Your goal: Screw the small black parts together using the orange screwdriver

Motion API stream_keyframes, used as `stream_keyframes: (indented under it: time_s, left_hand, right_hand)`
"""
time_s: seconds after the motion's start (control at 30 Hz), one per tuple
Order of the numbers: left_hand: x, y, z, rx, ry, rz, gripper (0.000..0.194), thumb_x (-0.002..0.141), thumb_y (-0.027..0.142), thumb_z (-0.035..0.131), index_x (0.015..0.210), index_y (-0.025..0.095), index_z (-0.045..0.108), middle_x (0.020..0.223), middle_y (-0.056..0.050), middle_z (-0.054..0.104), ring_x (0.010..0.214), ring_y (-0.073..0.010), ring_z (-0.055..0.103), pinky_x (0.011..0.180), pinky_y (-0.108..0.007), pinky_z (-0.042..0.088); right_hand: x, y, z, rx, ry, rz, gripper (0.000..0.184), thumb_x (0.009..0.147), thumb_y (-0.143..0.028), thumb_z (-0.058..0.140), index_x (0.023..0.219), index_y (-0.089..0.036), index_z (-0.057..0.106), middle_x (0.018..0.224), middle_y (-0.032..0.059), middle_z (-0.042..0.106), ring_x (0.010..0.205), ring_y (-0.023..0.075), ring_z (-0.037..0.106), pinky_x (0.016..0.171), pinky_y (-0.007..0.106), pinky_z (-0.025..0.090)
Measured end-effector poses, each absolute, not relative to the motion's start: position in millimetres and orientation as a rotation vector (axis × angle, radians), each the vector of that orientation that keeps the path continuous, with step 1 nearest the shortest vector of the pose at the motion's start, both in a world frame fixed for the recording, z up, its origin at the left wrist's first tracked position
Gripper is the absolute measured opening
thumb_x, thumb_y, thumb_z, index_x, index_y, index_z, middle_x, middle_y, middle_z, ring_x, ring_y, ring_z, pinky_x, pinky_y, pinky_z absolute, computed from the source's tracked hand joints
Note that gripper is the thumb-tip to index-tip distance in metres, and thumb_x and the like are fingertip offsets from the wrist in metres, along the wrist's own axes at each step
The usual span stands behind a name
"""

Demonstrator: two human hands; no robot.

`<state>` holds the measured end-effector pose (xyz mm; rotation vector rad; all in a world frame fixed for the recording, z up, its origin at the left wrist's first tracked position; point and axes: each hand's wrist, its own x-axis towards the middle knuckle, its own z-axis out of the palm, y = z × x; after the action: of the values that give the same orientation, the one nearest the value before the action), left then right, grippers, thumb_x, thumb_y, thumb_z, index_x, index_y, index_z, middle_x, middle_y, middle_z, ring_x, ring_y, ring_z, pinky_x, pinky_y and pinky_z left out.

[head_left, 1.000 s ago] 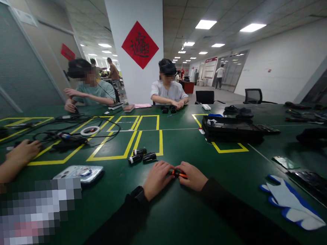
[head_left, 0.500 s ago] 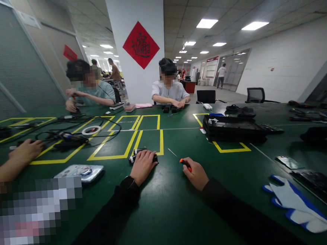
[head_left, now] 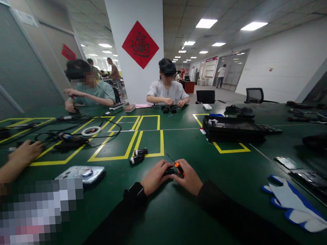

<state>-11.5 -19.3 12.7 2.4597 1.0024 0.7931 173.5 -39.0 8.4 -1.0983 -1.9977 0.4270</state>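
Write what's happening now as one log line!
left grip: holding black tube | right grip: holding screwdriver | two other tubes: on table

Green worktop (head_left: 147, 209) across the foreground, marked out in yellow tape (head_left: 162, 143). Beyond it, a white pillar (head_left: 155, 85) bearing a red diamond sign (head_left: 140, 44) with dark characters. At left, grey partition (head_left: 2, 55) with pale framing; smaller red sign (head_left: 68, 52) farther along. At right, long white wall (head_left: 285, 58) running back to glass doors (head_left: 236, 70); wall board (head_left: 210, 67) just past them. Grey floor (head_left: 225, 91). Two dark chairs (head_left: 205, 96) at the far edge; red desk (head_left: 189, 87) deeper in. Panelled ceiling (head_left: 228, 2), lit by rectangular lights (head_left: 206, 23).
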Motion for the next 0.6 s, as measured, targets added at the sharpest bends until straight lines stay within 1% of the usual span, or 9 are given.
stream_keyframes:
  time_s: [0.1,0.2,0.27,0.37,0.43,0.5,0.57,0.6]
  left_hand:
    - [-5.6,-20.0,11.9,2.301,0.987,0.852,0.035,0.076,0.029,0.057,0.110,0.022,0.050,0.103,-0.006,0.055,0.093,-0.0184,0.054,0.084,-0.033,0.042]
    - [-4.0,-18.1,10.6,2.083,0.998,0.942,0.045,0.068,0.028,0.066,0.109,0.020,0.049,0.095,-0.005,0.060,0.088,-0.0188,0.057,0.082,-0.034,0.043]
    - [-3.5,-16.9,10.3,1.959,0.969,0.987,0.049,0.063,0.026,0.070,0.107,0.019,0.050,0.092,-0.005,0.062,0.087,-0.0192,0.059,0.082,-0.034,0.043]
    - [-0.7,-15.8,9.7,1.743,0.945,1.074,0.053,0.056,0.024,0.074,0.104,0.018,0.052,0.095,-0.007,0.064,0.090,-0.0204,0.059,0.083,-0.035,0.043]
    - [3.1,-15.8,8.4,1.543,0.942,1.125,0.054,0.058,0.025,0.073,0.106,0.016,0.052,0.097,-0.009,0.064,0.089,-0.0205,0.060,0.081,-0.035,0.045]
    - [7.8,-16.5,6.1,1.347,0.902,1.149,0.049,0.064,0.028,0.069,0.108,0.015,0.052,0.098,-0.010,0.064,0.089,-0.0198,0.060,0.080,-0.034,0.045]
    - [12.2,-17.1,3.4,1.197,0.830,1.161,0.042,0.070,0.031,0.064,0.107,0.013,0.054,0.099,-0.009,0.064,0.089,-0.0187,0.060,0.081,-0.032,0.044]
    - [13.9,-17.2,2.2,1.135,0.794,1.170,0.039,0.072,0.032,0.062,0.106,0.013,0.056,0.098,-0.009,0.064,0.089,-0.0178,0.060,0.082,-0.031,0.044]
  right_hand:
    - [173.6,-37.5,6.8,-1.142,-2.017,0.463,0.023,0.072,-0.029,0.061,0.089,-0.017,0.051,0.082,0.0012,0.051,0.071,0.0143,0.046,0.066,0.025,0.038]
    - [175.3,-36.5,6.5,-1.193,-2.006,0.524,0.019,0.074,-0.032,0.059,0.082,-0.017,0.051,0.074,-0.0006,0.051,0.065,0.0132,0.046,0.061,0.024,0.037]
    - [177.1,-35.3,7.3,-1.209,-1.979,0.581,0.016,0.075,-0.031,0.058,0.078,-0.017,0.051,0.072,-0.0010,0.052,0.064,0.0126,0.047,0.060,0.023,0.037]
    - [180.1,-32.3,7.8,-1.206,-1.877,0.691,0.018,0.075,-0.031,0.058,0.084,-0.016,0.053,0.071,-0.0010,0.053,0.064,0.0123,0.049,0.062,0.024,0.040]
    - [181.4,-31.4,6.7,-1.181,-1.777,0.796,0.023,0.075,-0.033,0.059,0.090,-0.016,0.053,0.072,-0.0005,0.054,0.066,0.0125,0.052,0.063,0.024,0.042]
    - [181.6,-33.1,5.3,-1.129,-1.685,0.943,0.030,0.075,-0.035,0.059,0.095,-0.015,0.051,0.072,-0.0001,0.054,0.065,0.0125,0.054,0.060,0.024,0.043]
    - [181.1,-37.8,5.1,-1.085,-1.637,1.100,0.033,0.076,-0.039,0.057,0.098,-0.016,0.049,0.068,-0.0020,0.052,0.055,0.0106,0.052,0.051,0.022,0.041]
    - [181.0,-41.0,5.8,-1.076,-1.629,1.159,0.032,0.078,-0.042,0.053,0.096,-0.016,0.050,0.064,-0.0033,0.050,0.048,0.0089,0.048,0.046,0.020,0.038]
